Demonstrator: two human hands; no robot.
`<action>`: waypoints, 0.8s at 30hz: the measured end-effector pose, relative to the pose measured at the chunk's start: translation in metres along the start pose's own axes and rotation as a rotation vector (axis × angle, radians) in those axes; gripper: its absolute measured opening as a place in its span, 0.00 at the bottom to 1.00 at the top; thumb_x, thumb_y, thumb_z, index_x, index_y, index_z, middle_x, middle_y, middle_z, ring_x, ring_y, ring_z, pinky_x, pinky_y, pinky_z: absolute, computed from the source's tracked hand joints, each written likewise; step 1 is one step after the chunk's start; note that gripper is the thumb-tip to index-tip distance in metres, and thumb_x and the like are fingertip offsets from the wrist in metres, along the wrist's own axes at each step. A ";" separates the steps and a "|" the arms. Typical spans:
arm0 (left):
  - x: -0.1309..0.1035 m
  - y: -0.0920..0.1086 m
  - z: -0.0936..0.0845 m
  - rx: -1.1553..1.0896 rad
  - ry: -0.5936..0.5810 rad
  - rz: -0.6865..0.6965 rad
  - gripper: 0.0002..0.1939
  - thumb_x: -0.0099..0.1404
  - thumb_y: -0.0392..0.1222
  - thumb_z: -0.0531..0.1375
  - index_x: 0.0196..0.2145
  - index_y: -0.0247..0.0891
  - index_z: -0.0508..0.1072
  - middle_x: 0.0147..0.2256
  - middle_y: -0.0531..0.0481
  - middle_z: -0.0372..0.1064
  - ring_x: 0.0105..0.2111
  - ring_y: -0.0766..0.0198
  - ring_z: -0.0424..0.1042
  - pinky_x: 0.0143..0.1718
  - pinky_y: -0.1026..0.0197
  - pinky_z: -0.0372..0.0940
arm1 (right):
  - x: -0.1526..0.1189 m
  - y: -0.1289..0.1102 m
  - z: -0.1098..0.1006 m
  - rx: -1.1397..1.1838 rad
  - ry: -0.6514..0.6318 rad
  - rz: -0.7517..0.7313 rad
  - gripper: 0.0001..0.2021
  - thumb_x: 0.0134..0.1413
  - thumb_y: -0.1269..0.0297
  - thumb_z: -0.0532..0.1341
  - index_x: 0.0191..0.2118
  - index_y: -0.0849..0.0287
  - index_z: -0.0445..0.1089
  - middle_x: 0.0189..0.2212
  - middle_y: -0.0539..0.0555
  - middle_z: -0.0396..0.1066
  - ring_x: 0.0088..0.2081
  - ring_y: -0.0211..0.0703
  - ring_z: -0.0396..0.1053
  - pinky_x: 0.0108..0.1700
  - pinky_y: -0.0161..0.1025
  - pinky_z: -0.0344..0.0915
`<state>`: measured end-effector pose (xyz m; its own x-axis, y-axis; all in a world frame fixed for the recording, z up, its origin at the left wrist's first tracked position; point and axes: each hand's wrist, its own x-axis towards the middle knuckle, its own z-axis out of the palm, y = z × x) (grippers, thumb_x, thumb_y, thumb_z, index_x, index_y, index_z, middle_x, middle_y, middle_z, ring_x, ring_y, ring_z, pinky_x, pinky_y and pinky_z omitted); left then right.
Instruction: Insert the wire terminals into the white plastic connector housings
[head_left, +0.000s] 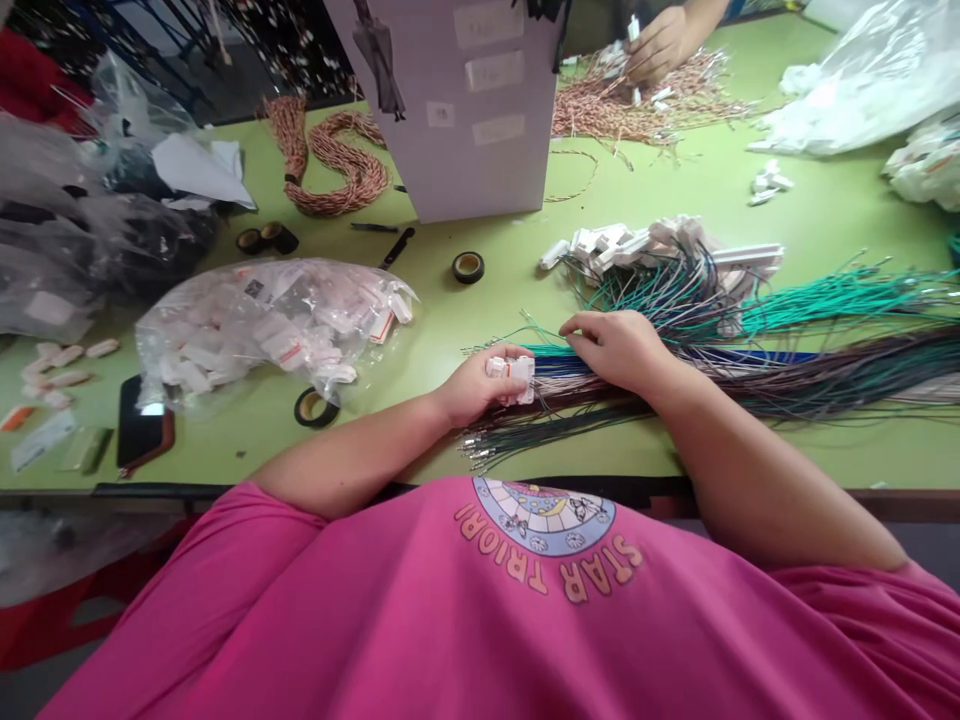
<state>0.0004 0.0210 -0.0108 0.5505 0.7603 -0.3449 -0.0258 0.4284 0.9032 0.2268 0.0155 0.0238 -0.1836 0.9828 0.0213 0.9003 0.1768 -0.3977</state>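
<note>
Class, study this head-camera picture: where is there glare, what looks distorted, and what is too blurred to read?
Head view: glare whitens a patch of the phone and glints on the clear bag beside it; head view: the pale box flares towards its top, probably wide-angle stretch; head view: print on the box's labels is too soft to read.

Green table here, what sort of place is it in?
Probably a wiring workshop: long wires lie across the table, a clear bag is full of white parts, and a roll of black tape sits nearby.
</note>
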 end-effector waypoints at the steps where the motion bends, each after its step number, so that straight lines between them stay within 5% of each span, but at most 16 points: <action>1: 0.000 0.000 0.000 0.002 -0.005 0.003 0.27 0.46 0.40 0.72 0.44 0.34 0.72 0.29 0.54 0.70 0.24 0.71 0.68 0.27 0.67 0.64 | 0.000 0.000 -0.003 0.036 0.011 0.014 0.15 0.58 0.59 0.55 0.41 0.56 0.79 0.27 0.52 0.75 0.29 0.41 0.68 0.35 0.37 0.56; 6: 0.001 -0.002 -0.002 0.007 0.000 0.006 0.27 0.46 0.40 0.72 0.44 0.35 0.72 0.30 0.53 0.71 0.26 0.71 0.69 0.29 0.66 0.64 | 0.000 -0.001 -0.014 0.185 -0.104 0.016 0.13 0.51 0.55 0.61 0.32 0.58 0.79 0.21 0.49 0.69 0.25 0.37 0.61 0.31 0.36 0.54; 12: 0.000 -0.001 -0.001 0.010 0.005 0.007 0.28 0.46 0.40 0.72 0.45 0.34 0.72 0.29 0.54 0.70 0.25 0.71 0.68 0.28 0.66 0.64 | 0.000 0.005 -0.018 0.293 0.075 0.094 0.12 0.52 0.60 0.59 0.25 0.61 0.72 0.19 0.49 0.64 0.24 0.36 0.58 0.31 0.36 0.54; 16: 0.001 -0.001 -0.002 0.011 -0.011 -0.001 0.28 0.47 0.41 0.72 0.45 0.35 0.71 0.29 0.54 0.69 0.25 0.71 0.68 0.28 0.67 0.63 | -0.005 0.005 -0.027 0.561 0.015 0.050 0.12 0.54 0.57 0.57 0.28 0.60 0.71 0.19 0.48 0.65 0.23 0.35 0.59 0.29 0.35 0.56; 21: 0.002 -0.002 -0.002 -0.027 -0.012 -0.004 0.28 0.46 0.42 0.72 0.44 0.34 0.70 0.32 0.52 0.71 0.27 0.70 0.70 0.30 0.66 0.64 | -0.012 -0.006 -0.025 0.332 -0.209 -0.300 0.10 0.51 0.60 0.61 0.34 0.59 0.76 0.27 0.51 0.74 0.28 0.37 0.66 0.33 0.34 0.59; 24: 0.001 -0.002 -0.002 -0.035 -0.012 -0.014 0.28 0.46 0.42 0.73 0.45 0.34 0.70 0.32 0.52 0.71 0.27 0.69 0.70 0.31 0.65 0.65 | -0.012 -0.008 -0.021 0.135 -0.157 -0.309 0.11 0.55 0.62 0.57 0.35 0.58 0.77 0.28 0.52 0.75 0.30 0.38 0.68 0.35 0.35 0.58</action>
<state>-0.0002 0.0221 -0.0130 0.5611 0.7484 -0.3537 -0.0474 0.4556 0.8889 0.2298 0.0031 0.0457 -0.5062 0.8622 0.0221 0.7350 0.4446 -0.5119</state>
